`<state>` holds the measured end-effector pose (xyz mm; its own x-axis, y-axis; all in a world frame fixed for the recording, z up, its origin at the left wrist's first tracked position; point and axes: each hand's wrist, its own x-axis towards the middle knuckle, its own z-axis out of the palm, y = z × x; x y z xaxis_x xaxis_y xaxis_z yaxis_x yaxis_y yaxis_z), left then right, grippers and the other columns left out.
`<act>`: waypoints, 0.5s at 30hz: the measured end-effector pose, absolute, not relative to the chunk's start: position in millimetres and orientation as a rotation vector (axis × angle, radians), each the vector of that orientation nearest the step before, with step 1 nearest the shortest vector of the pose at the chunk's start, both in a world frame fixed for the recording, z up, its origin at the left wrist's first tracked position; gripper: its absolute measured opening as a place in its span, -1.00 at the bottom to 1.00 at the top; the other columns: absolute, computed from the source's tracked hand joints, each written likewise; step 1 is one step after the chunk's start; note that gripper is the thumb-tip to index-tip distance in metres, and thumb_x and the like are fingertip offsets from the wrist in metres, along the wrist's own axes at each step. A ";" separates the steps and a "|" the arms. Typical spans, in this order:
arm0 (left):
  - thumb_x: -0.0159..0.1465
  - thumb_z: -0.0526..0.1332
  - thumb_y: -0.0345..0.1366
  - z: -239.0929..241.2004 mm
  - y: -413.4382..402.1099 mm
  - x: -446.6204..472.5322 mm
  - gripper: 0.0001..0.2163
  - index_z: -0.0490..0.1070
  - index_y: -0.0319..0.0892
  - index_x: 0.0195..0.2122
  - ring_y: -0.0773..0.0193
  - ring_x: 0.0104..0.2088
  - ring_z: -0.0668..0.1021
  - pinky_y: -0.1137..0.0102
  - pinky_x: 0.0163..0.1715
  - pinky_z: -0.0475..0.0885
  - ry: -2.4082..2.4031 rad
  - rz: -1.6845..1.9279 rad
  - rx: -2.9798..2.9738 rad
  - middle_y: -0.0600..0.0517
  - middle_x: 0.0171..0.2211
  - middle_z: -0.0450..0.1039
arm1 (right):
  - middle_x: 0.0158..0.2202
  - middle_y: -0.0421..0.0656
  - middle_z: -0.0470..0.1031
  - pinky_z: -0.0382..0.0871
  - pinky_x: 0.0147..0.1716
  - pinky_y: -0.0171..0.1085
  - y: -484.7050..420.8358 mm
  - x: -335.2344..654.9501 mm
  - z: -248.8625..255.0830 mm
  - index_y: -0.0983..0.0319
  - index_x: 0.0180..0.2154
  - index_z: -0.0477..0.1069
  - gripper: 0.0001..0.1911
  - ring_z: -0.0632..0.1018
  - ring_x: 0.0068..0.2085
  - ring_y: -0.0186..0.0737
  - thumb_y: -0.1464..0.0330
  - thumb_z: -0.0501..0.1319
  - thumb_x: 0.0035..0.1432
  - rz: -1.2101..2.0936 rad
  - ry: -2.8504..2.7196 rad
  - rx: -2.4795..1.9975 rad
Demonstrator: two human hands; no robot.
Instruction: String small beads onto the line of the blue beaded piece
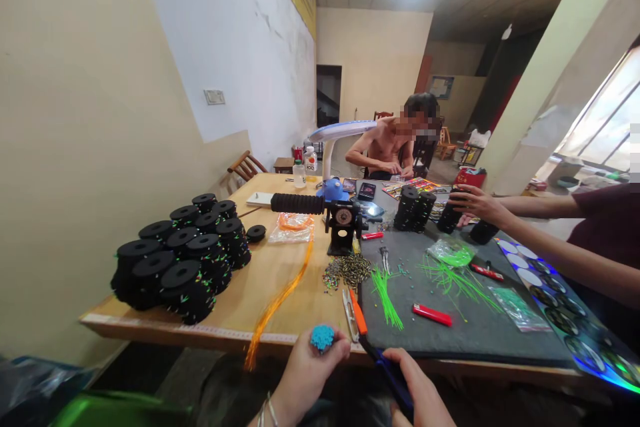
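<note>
My left hand [311,370] is closed around a bundle with a bumpy bright-blue end [322,339] facing up. Its lower part is hidden in the fist. Just past the table's front edge, my right hand [417,390] grips a long dark-blue tool [389,370] with a narrow black neck; its exact kind is unclear. That neck points toward a pair of snips [358,315] with an orange handle and metal blade at the table edge. Close by lie green strands [387,300], a red lighter [432,314] and a pile of small metallic pieces [356,269].
Black foam spools [180,273] crowd the table's left side. Orange strands [280,293] hang over the front edge. A black clamp stand [343,223] and a lamp [327,160] stand mid-table. One co-worker's hand [473,203] touches dark spools at right; another person sits opposite.
</note>
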<state>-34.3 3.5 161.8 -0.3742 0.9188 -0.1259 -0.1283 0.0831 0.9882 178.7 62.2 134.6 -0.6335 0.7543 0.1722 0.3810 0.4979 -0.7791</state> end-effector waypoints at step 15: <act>-0.01 0.36 -0.15 165.1 4.3 -35.6 -0.78 0.46 -0.21 -0.57 0.26 -0.53 0.45 0.39 -0.43 0.38 1.461 1.435 0.920 0.04 -0.62 0.46 | -0.15 -0.05 0.57 0.47 -0.15 -0.32 57.1 163.9 144.4 0.20 -0.07 0.38 -0.55 0.59 -0.16 -0.12 0.48 0.14 -0.08 0.919 -2.310 -0.849</act>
<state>-35.6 4.3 165.1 -0.3516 0.9325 -0.0826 -0.0660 0.0634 0.9958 163.9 57.1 144.4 -0.6748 0.7040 0.2214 0.3595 0.5755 -0.7345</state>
